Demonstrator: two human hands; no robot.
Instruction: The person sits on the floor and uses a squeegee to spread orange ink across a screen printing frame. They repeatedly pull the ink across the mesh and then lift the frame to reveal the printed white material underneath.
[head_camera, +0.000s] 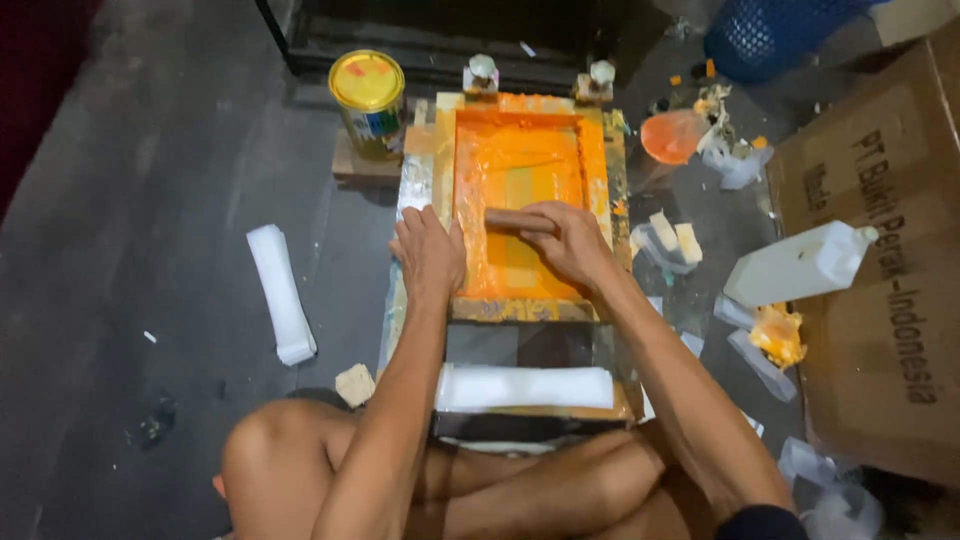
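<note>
A wooden screen-printing frame (447, 150) lies on the floor in front of me, its mesh covered in orange ink (515, 165). My right hand (565, 240) grips a wooden squeegee (510, 219) laid across the middle of the mesh. My left hand (428, 255) presses flat on the frame's left edge, fingers together. A folded white cloth or stack (525, 387) lies on the board just below the frame, near my crossed legs.
A yellow-lidded paint can (368, 100) stands at the frame's upper left. A white folded strip (281, 293) lies on the floor at left. At right are a white plastic jug (800, 265), a cardboard box (880, 280), orange-stained bags (672, 135) and a blue basket (765, 35).
</note>
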